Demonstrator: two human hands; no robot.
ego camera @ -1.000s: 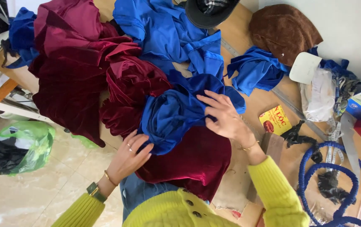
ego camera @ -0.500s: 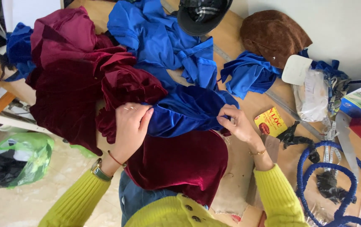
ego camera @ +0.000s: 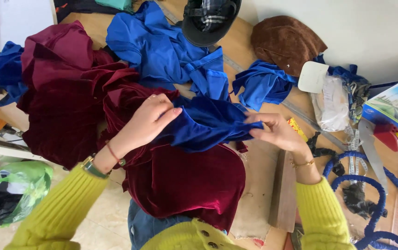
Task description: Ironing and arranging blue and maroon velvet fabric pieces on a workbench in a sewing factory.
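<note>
My left hand grips the left end of a dark blue velvet piece, and my right hand pinches its right end. The piece is lifted and stretched between both hands, above a dark red velvet cloth that drapes over the table edge toward me. More dark red velvet is heaped to the left. Both arms wear yellow knit sleeves, with a watch and bracelet on the left wrist.
Bright blue fabric lies at the back, another blue scrap to the right, beside a brown velvet piece. A dark cap sits at the top. Blue cord, large scissors and a green bag on the floor.
Both hands went from resting on the blue bundle to gripping it; it is now lifted and pulled out between them, and the right hand has moved right.
</note>
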